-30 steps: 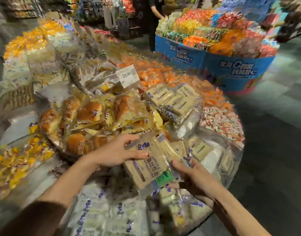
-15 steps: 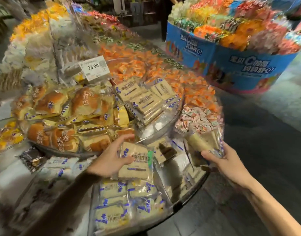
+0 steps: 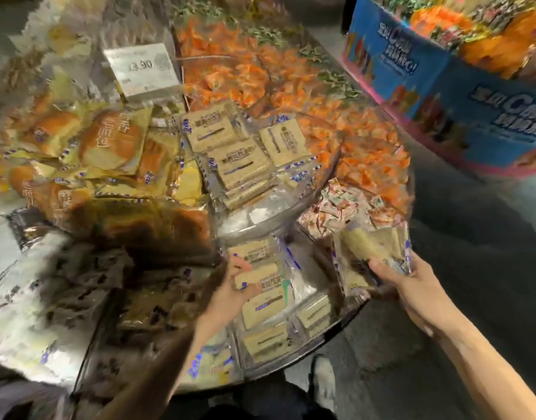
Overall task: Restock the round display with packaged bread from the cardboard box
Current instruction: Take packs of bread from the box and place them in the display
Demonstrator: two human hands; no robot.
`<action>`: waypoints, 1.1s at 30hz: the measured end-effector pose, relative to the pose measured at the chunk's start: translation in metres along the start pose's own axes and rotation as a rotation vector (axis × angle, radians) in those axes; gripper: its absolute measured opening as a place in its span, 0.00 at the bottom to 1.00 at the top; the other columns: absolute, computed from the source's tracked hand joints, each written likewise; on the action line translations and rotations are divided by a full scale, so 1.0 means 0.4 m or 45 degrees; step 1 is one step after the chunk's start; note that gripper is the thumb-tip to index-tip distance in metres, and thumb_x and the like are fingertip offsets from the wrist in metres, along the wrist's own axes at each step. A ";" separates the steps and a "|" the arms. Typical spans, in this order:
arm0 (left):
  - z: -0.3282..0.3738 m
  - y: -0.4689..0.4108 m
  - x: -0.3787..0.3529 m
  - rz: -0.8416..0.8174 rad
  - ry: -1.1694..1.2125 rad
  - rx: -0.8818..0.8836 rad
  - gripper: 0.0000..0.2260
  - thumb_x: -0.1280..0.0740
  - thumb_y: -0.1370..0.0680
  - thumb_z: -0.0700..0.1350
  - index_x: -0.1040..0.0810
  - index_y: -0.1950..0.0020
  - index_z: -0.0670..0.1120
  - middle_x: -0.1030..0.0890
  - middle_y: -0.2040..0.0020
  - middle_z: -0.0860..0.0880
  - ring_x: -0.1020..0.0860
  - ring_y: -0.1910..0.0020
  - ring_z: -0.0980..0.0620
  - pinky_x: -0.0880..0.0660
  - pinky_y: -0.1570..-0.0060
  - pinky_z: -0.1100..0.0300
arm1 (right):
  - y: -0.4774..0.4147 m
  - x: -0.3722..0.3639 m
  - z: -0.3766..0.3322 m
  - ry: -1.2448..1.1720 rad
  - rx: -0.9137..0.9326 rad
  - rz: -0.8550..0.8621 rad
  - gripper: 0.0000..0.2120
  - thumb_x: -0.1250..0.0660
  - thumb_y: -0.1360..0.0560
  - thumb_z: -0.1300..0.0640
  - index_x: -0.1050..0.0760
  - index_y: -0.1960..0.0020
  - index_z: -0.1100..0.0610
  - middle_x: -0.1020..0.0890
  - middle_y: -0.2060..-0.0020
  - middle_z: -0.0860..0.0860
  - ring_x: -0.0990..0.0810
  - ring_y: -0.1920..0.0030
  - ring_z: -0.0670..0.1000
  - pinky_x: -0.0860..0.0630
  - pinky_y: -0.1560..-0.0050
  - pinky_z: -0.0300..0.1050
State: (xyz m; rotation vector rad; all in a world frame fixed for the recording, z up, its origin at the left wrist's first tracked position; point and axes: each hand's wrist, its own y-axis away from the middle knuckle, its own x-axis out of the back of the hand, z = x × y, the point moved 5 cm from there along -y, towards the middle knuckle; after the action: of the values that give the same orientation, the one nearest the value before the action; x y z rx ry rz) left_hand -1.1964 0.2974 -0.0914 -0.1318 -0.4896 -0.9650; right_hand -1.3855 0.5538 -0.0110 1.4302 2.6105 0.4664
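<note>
The price tag [image 3: 142, 69] stands near the top of the round display [image 3: 336, 332], and all places here are given from it; below the tag and slightly right, a stack of pale bread packets [image 3: 239, 159] lies on the upper tier; below and left of the tag lie golden bun packets [image 3: 109, 144], blurred; right of the tag spread orange sweets [image 3: 254, 77]; far to the tag's right stands a blue display [image 3: 442, 95], apart from the round one. Well below the tag, in a compartment at the near rim, the left hand [image 3: 235, 294] grips a pale packet [image 3: 262, 275], thumb curled over its top face and fingers wrapped at its left edge; this packet rests on the lower packets [image 3: 266, 344] of the same kind filling that compartment. Below and far right of the tag, at the display's outer edge, the right hand [image 3: 412, 291] pinches a clear-wrapped bread packet [image 3: 371, 253] by its lower edge, thumb on top, the packet tilted over the neighbouring compartment; whether it touches anything beneath cannot be told.
</note>
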 end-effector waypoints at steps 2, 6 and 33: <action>0.008 -0.010 -0.009 0.158 -0.047 0.030 0.19 0.18 0.37 0.40 0.25 0.58 0.54 0.22 0.55 0.55 0.23 0.57 0.60 0.24 0.59 0.62 | -0.063 0.030 -0.011 0.052 -0.020 -0.042 0.16 0.30 0.25 0.61 0.25 0.38 0.56 0.14 0.46 0.55 0.14 0.51 0.54 0.18 0.59 0.39; 0.090 -0.035 -0.041 0.180 -0.033 0.078 0.16 0.22 0.32 0.33 0.25 0.59 0.49 0.17 0.58 0.48 0.17 0.60 0.57 0.20 0.64 0.57 | -0.170 0.103 -0.011 0.231 -0.060 -0.216 0.37 0.23 0.31 0.43 0.32 0.28 0.56 0.18 0.38 0.54 0.15 0.61 0.42 0.23 0.68 0.31; -0.025 0.063 -0.101 0.344 -1.151 -0.036 0.24 0.15 0.43 0.48 0.18 0.51 0.46 0.22 0.56 0.47 0.21 0.57 0.44 0.21 0.58 0.50 | -0.110 -0.047 0.018 -0.171 -0.589 -0.614 0.47 0.23 0.33 0.62 0.45 0.22 0.58 0.21 0.36 0.62 0.17 0.45 0.65 0.17 0.56 0.61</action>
State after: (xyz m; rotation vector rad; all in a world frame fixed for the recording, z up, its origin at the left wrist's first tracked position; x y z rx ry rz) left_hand -1.1913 0.3391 -0.1160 -0.6583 -1.2498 -0.6046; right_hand -1.4085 0.5173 -0.0330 0.6431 2.4020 0.7993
